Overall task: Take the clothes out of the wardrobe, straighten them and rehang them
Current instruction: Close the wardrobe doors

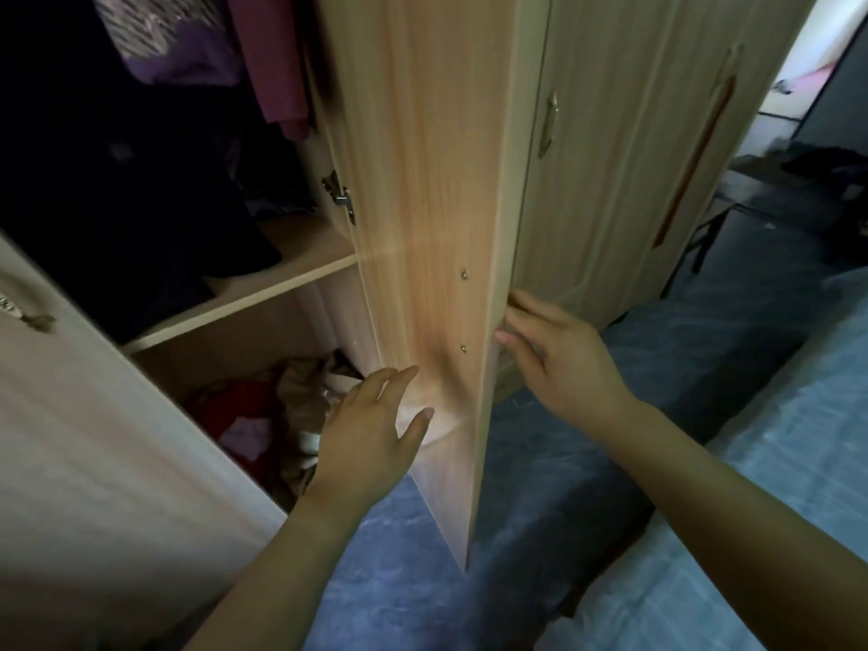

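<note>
While reaching at the open wardrobe door (422,218), got the left hand (366,420) right by its inner face, fingers straight and a bit apart, holding nothing. Then the right hand (559,354) touching the door's outer edge, fingers close together. Plenty of clothes (267,63) hanging up top inside, plus a heap (277,411) down in the lower compartment.

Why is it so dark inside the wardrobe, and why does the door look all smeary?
Head view: the inside of the wardrobe lies in deep shadow, so the hanging clothes are mostly black shapes; the open door is streaked with motion blur; the doorway at top right is washed out bright; straight edges bend because of the wide-angle lens.
</note>
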Action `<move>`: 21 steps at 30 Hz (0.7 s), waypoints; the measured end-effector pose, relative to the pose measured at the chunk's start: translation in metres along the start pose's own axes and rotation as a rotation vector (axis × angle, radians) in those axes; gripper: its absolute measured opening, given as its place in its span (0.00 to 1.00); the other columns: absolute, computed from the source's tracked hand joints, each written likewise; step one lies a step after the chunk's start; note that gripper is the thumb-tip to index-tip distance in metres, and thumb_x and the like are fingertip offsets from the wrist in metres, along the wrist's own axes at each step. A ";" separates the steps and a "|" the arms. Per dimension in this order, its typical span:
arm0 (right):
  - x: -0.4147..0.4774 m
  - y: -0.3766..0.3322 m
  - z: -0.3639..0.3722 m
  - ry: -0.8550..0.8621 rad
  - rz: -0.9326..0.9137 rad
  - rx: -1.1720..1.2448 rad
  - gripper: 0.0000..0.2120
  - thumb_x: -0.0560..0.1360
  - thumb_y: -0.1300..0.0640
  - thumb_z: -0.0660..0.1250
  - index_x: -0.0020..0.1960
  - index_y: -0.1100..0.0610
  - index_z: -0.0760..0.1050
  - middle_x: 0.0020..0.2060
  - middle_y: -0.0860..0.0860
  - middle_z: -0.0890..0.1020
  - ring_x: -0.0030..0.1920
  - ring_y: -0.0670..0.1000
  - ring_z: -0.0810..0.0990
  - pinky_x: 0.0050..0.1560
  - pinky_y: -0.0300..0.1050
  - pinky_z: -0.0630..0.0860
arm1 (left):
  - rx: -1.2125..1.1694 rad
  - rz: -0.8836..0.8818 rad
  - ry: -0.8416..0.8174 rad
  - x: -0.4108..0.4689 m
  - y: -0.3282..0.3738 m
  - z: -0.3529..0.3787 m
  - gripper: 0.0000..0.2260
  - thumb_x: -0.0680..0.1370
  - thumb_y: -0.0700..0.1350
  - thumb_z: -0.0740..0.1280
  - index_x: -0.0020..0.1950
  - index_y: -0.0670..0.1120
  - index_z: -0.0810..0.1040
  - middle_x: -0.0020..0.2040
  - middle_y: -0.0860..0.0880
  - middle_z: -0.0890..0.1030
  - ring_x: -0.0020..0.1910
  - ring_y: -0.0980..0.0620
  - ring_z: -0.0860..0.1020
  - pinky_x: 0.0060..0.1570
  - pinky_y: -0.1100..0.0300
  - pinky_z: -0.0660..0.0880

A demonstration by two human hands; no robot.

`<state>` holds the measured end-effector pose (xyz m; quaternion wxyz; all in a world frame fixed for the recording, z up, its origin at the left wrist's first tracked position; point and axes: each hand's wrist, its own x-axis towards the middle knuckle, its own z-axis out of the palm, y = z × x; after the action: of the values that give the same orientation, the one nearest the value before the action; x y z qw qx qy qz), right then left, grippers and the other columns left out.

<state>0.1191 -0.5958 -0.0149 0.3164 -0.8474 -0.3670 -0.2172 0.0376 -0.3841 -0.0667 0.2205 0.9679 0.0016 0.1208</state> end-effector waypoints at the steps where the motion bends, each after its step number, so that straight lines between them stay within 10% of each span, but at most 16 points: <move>1: 0.001 -0.005 0.002 -0.005 -0.031 -0.007 0.16 0.79 0.55 0.57 0.56 0.64 0.77 0.61 0.54 0.77 0.53 0.51 0.79 0.51 0.47 0.78 | -0.006 -0.004 0.027 -0.003 -0.001 -0.001 0.29 0.74 0.64 0.52 0.68 0.51 0.71 0.65 0.50 0.75 0.61 0.47 0.75 0.57 0.48 0.74; 5: 0.005 -0.031 0.020 0.047 -0.135 -0.013 0.14 0.77 0.56 0.59 0.51 0.63 0.80 0.56 0.56 0.80 0.42 0.55 0.82 0.39 0.50 0.81 | -0.009 -0.066 0.110 -0.017 -0.008 -0.013 0.28 0.74 0.64 0.53 0.67 0.52 0.72 0.64 0.52 0.76 0.58 0.49 0.76 0.52 0.52 0.77; 21: 0.075 -0.099 0.113 0.025 -0.307 0.308 0.18 0.72 0.63 0.69 0.61 0.62 0.76 0.47 0.56 0.81 0.42 0.50 0.80 0.45 0.37 0.75 | 0.037 -0.311 0.363 -0.050 -0.071 -0.069 0.23 0.72 0.64 0.64 0.62 0.52 0.74 0.54 0.54 0.79 0.50 0.52 0.78 0.45 0.54 0.78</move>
<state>0.1070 -0.4283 -0.0120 0.4100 -0.7205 -0.5164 -0.2147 -0.0237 -0.2937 -0.0485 0.2150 0.9222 0.1924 0.2574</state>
